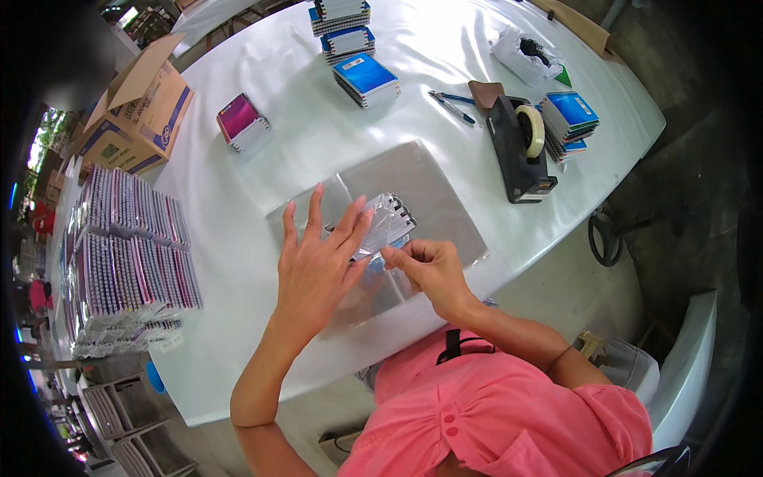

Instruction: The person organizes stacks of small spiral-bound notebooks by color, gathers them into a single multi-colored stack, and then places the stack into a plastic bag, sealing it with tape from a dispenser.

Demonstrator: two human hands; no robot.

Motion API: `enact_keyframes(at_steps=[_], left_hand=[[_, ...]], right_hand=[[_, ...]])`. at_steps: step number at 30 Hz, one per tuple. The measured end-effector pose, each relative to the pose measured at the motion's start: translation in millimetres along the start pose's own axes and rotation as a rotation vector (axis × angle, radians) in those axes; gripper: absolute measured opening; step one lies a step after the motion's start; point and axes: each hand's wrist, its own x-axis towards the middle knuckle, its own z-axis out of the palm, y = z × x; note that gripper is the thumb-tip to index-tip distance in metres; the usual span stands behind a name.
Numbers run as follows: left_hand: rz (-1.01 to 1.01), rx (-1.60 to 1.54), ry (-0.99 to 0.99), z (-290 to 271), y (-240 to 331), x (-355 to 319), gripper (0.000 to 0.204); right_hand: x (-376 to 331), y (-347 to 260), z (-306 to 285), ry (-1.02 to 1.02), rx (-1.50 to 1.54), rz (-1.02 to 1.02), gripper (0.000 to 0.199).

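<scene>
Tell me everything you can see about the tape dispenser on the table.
The tape dispenser is a black, heavy-looking desk model, long and narrow, lying flat on the white table to the person's right. A roll of clear or pale tape sits upright in its wheel slot near the far end, and the cutter end points toward the table's near edge. No hand touches it. A stack of blue notebooks lies right beside it, and a brown flat piece is at its far end.

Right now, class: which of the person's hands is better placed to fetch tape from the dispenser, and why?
Probably the right. The right hand only pinches the wrap's edge and is on the dispenser's side. The left hand lies flat on the wrapped notebook, holding it down.
</scene>
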Motion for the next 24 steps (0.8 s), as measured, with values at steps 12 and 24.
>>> enact_keyframes(at_steps=[12,24], left_hand=[[-0.280,-0.820,-0.340,18,-24,46,0.067],[-0.455,-1.433,0.184,28,-59,55,0.072]], right_hand=[[19,28,-8,0.072,-0.336,-0.319,0.036],[-10,-45,61,-0.789,-1.344,-1.385,0.028]])
